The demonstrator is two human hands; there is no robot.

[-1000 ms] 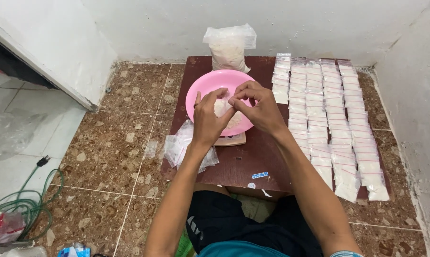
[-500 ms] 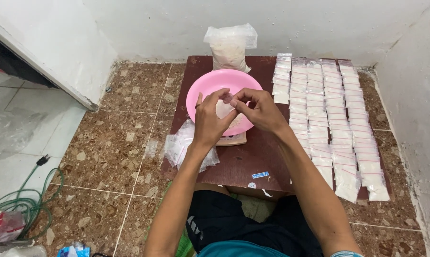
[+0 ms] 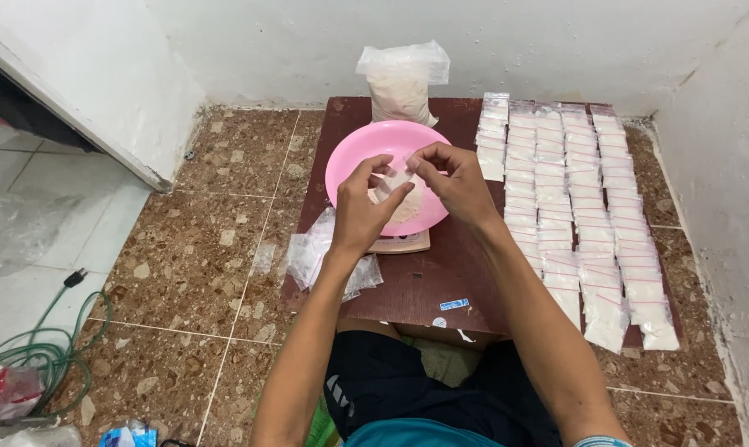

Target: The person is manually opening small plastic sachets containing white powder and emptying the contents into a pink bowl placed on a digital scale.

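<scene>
i have both hands over the round pink plastic bowl (image 3: 366, 149), left hand (image 3: 364, 211) and right hand (image 3: 449, 184) pinching one small clear plastic pouch (image 3: 397, 180) between them. this looks like the sealing step; next needs fingertips pressed evenly along its mouth.

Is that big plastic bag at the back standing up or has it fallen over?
Upright. The big plastic bag of pale powder stands on the brown board's far edge near the wall, its loose top bunched above the filling.
</scene>
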